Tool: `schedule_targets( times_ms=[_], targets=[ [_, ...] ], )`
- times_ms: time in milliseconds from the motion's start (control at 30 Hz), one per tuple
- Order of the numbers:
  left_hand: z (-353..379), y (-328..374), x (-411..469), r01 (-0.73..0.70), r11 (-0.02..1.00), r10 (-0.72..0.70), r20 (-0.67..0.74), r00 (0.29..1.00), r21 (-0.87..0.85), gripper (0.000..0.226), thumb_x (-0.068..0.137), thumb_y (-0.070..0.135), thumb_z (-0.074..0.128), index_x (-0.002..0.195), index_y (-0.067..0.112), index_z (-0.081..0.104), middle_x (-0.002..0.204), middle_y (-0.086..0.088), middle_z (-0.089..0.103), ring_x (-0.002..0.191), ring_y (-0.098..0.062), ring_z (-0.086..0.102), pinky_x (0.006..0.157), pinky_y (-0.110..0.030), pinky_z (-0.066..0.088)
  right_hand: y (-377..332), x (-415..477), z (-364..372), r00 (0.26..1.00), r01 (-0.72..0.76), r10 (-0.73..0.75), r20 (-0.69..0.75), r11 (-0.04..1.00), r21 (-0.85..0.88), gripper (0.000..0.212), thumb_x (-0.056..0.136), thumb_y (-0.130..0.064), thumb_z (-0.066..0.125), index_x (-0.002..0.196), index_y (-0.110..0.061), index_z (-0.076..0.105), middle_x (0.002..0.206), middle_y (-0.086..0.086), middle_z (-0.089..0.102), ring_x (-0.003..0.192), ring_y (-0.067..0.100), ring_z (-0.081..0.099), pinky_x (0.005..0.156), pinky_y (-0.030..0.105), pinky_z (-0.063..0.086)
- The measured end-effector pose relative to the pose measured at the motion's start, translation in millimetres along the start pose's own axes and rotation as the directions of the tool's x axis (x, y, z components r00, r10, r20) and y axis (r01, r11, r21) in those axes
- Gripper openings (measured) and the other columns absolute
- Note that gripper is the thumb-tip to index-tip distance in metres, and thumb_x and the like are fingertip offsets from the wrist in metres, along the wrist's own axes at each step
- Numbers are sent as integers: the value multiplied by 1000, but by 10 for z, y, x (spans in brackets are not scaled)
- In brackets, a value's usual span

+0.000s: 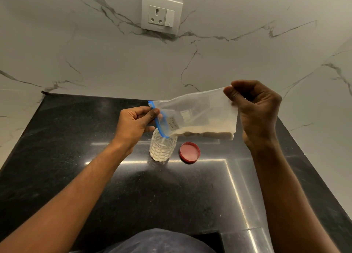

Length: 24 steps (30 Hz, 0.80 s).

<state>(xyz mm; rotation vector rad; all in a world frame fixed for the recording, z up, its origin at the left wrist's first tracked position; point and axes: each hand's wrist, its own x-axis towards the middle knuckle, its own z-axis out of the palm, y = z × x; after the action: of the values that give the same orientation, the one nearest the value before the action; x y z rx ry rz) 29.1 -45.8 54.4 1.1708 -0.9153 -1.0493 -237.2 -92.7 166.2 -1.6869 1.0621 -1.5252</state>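
Observation:
A clear zip bag (200, 113) with a blue seal strip is held tilted above a small clear patterned jar (162, 148) on the black counter. White grains lie along the bag's lower edge and stream from its open mouth into the jar, which is partly filled. My left hand (135, 125) pinches the blue seal end of the bag just above the jar. My right hand (255, 109) pinches the bag's raised bottom corner, higher and to the right. A small label with handwriting is stuck on the bag.
A red jar lid (190, 152) lies upside down on the black granite counter (76, 148), right of the jar. A marble-pattern wall with a socket and switch plate (161, 13) rises behind. The counter's front edge is near my body.

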Motion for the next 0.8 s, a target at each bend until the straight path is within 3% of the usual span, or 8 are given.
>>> schedule_targets(
  times_ms=[300, 600, 800],
  targets=[
    [-33, -43, 1, 10, 1000, -10, 5, 1000, 7, 14, 98, 20, 70, 110, 19, 78, 100, 3, 84, 95, -15, 81, 71, -26, 66, 32, 3, 60, 999, 33, -30, 39, 996, -80, 19, 86, -11, 86, 103, -10, 77, 92, 1, 77, 85, 9, 73, 76, 23, 59],
    [-1, -38, 6, 19, 1000, -19, -17, 1000, 23, 26, 95, 24, 70, 118, 11, 76, 105, 1, 82, 94, -13, 81, 75, -30, 68, -27, 67, 39, 997, 65, -60, 49, 991, -120, 20, 86, -12, 86, 104, -11, 77, 91, -3, 76, 82, 4, 74, 74, 22, 60],
    [-7, -33, -6, 24, 1000, -24, -9, 1000, 5, 23, 92, 28, 71, 112, 18, 77, 99, 4, 84, 95, -14, 81, 73, -28, 67, 6, 59, 2, 998, 65, -63, 27, 993, -97, 20, 85, -13, 87, 102, -13, 78, 89, -5, 77, 81, 5, 73, 74, 21, 59]
  ],
)
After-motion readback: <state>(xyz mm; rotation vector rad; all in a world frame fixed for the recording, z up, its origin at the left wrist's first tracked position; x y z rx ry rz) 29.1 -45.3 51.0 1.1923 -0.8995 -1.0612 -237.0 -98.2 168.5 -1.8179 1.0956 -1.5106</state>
